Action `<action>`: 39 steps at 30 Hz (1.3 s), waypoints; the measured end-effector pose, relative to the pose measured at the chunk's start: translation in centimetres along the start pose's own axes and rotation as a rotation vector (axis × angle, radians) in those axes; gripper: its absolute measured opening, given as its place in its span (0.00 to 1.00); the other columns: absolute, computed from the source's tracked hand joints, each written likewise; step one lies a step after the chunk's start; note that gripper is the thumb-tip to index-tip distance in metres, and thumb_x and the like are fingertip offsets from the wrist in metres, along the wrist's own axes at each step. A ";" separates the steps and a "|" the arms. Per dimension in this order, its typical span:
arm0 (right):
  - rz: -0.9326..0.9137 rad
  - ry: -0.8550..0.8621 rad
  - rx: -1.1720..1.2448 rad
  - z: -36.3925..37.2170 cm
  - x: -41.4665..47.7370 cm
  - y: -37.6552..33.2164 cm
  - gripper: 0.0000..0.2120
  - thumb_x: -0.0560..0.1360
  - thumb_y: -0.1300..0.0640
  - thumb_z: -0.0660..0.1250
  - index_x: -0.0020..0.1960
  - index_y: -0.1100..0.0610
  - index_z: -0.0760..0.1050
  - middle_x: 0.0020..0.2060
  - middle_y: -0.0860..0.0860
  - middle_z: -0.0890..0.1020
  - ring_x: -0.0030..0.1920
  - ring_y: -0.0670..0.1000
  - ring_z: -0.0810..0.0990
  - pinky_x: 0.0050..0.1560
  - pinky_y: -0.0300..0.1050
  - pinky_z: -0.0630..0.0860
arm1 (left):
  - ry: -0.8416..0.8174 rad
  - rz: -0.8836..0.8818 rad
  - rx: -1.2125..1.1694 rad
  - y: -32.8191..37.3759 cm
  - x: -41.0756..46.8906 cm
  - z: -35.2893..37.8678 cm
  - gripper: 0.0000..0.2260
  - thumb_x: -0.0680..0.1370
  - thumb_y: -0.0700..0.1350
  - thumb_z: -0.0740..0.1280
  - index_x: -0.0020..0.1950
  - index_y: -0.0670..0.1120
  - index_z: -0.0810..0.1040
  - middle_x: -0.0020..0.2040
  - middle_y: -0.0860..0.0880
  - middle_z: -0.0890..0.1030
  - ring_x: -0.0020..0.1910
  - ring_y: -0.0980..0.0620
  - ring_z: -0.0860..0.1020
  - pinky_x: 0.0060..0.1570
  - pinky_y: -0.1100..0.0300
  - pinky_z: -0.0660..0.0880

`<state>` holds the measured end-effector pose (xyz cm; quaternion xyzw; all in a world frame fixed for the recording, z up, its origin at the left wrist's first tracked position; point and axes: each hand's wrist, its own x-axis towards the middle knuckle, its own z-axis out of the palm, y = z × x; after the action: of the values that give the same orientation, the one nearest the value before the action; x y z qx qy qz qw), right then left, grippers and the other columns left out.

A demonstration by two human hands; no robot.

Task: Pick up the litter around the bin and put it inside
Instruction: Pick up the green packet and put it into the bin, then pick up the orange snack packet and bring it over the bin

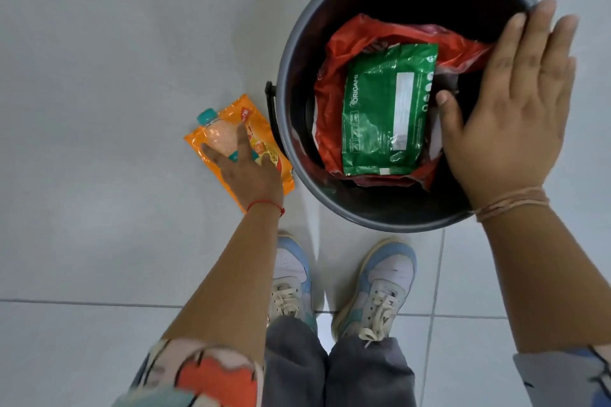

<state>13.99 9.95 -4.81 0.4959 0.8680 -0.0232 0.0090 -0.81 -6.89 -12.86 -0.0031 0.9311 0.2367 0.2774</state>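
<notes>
Left hand [246, 172] spread open over crinkled orange plastic pouch [238, 145] to grab; right hand [509, 109] flat, open, steadying round grey plastic bin [287, 53]

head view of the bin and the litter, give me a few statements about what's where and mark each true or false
1. The orange pouch lies on the tiled floor outside the bin. True.
2. The green packet is still on the floor. False: it lies inside the bin, on top of a red plastic bag.
3. The left hand is spread over the orange pouch. True.
4. The right hand holds a bottle. False: it is open and empty, over the right side of the bin's opening.
5. The person is barefoot. False: they wear sneakers with pale blue trim.
</notes>
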 end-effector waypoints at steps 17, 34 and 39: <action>0.036 -0.009 0.205 -1.0 0.1 0.1 0.28 0.74 0.65 0.58 0.73 0.66 0.57 0.73 0.63 0.61 0.74 0.64 0.58 0.73 0.56 0.55 | -0.335 0.462 0.273 12.8 -9.1 1.5 0.33 0.75 0.35 0.61 0.74 0.56 0.52 0.75 0.39 0.42 0.69 0.36 0.57 0.68 0.48 0.58; 0.018 -0.029 0.203 -0.8 0.0 -0.1 0.29 0.73 0.65 0.56 0.74 0.65 0.55 0.74 0.63 0.59 0.74 0.64 0.55 0.74 0.57 0.53 | 0.207 0.765 -0.020 8.2 -8.2 -5.0 0.24 0.78 0.46 0.59 0.72 0.37 0.59 0.73 0.34 0.57 0.73 0.40 0.51 0.72 0.48 0.51; 0.007 -0.021 0.164 -0.3 0.0 -0.1 0.29 0.74 0.61 0.55 0.74 0.66 0.54 0.74 0.64 0.58 0.74 0.65 0.54 0.74 0.59 0.53 | 0.252 0.082 -0.096 0.9 -1.4 -4.5 0.26 0.80 0.49 0.57 0.73 0.38 0.55 0.74 0.39 0.59 0.74 0.43 0.55 0.71 0.55 0.53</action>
<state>13.86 9.92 -4.51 0.4979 0.8612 -0.0995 -0.0228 -2.07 -8.28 -8.48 -0.0082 0.9455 0.2899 0.1478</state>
